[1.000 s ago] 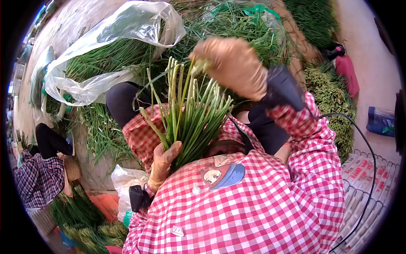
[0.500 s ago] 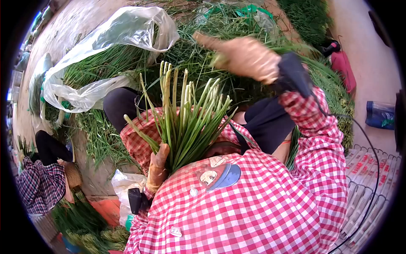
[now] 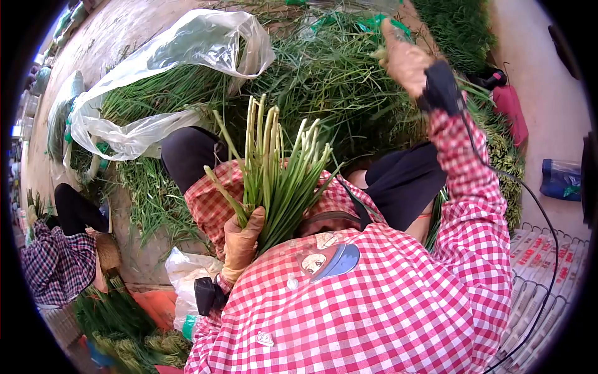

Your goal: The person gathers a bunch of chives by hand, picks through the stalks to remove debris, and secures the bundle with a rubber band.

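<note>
Littered floor; left hand clasps stalk bunch, lower part hidden; right hand: cannot tell grip.

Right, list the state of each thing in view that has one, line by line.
Bunch of long green stems with pale ends: gripped, pale ends up, fanned.
Left hand: closed around the bunch.
Right hand: raised, apart from the bunch; grip unclear.
Clear plastic sheeting: loose, crumpled.
Loose green stalks: heaped, tangled.
Thin black cable: slack, curved.

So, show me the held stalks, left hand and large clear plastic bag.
Held stalks (image 3: 275, 184), head view: midway along the bunch.
Left hand (image 3: 242, 242), head view: middle, below the thumb.
Large clear plastic bag (image 3: 184, 47), head view: its upper sheet.
</note>
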The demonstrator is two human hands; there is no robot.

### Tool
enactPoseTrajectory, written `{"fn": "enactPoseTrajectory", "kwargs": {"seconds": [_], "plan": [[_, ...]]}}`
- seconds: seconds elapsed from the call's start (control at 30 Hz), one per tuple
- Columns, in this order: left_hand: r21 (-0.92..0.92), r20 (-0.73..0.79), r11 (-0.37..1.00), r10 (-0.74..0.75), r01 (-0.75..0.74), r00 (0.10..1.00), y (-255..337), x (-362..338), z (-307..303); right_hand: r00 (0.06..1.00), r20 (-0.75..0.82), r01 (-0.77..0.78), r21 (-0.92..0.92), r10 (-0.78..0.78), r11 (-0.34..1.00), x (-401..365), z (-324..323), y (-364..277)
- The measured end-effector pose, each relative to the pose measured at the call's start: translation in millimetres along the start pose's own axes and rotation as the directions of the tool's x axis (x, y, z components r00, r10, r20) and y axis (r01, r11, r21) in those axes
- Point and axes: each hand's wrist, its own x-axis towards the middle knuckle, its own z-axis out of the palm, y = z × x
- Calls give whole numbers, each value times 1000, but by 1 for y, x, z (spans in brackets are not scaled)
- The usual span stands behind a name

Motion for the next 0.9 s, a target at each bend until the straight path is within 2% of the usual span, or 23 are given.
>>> {"fn": "enactPoseTrajectory", "kwargs": {"seconds": [0.03,0.07,0.1,0.13,0.17,0.2,0.27,0.3,0.4,0.47,0.57,0.67,0.73,0.77,0.83,0.87,0.9], "plan": [[-37,-3,999,2,-2,1000,-2,2,0,998,55,-36,49,33,998,-17,6,-10],[-33,-6,999,-6,6,1000,-2,4,2,980,-5,197,-124,-199,973,-43,23,-28],[-25,-4,1000,-17,16,1000,-1,5,2,906,-64,379,-324,-419,867,-69,40,-46],[-13,0,1000,-26,26,1000,-1,5,2,840,-33,515,-268,-542,814,-92,44,-61],[-3,-5,1000,-16,16,1000,0,5,2,703,-77,687,-186,-707,703,-108,49,-69],[6,-9,1000,-6,6,1000,0,4,4,671,-94,724,-132,-736,677,-122,53,-79],[15,-16,1000,-2,2,1000,3,3,8,646,-45,763,35,-762,645,-136,68,-84],[18,-21,1000,-10,11,1000,5,2,9,716,182,682,25,-674,731,-142,67,-96],[51,-15,999,21,-20,1000,4,0,6,674,204,734,-75,-710,675,-148,80,-89],[47,-8,998,48,-47,999,4,-1,8,767,380,531,77,-517,844,-149,71,-96],[27,-8,998,60,-60,998,2,-1,10,733,-36,664,259,-680,702,-156,95,-91],[47,-11,997,56,-55,998,3,-2,12,527,-217,845,31,-822,534,-161,87,-100],[54,-12,998,39,-38,999,7,-5,14,627,-26,774,-92,-779,626,-151,114,-78],[44,5,997,67,-67,998,6,-7,13,632,135,775,-128,-763,619,-139,123,-70],[23,42,992,121,-122,992,7,-10,17,659,462,726,-183,-594,663,-148,87,-103],[47,37,992,113,-115,993,6,-10,17,663,544,681,-152,-515,717,-149,88,-107],[71,25,992,105,-107,994,4,-10,15,649,523,691,-104,-552,715,-150,91,-105]]}}
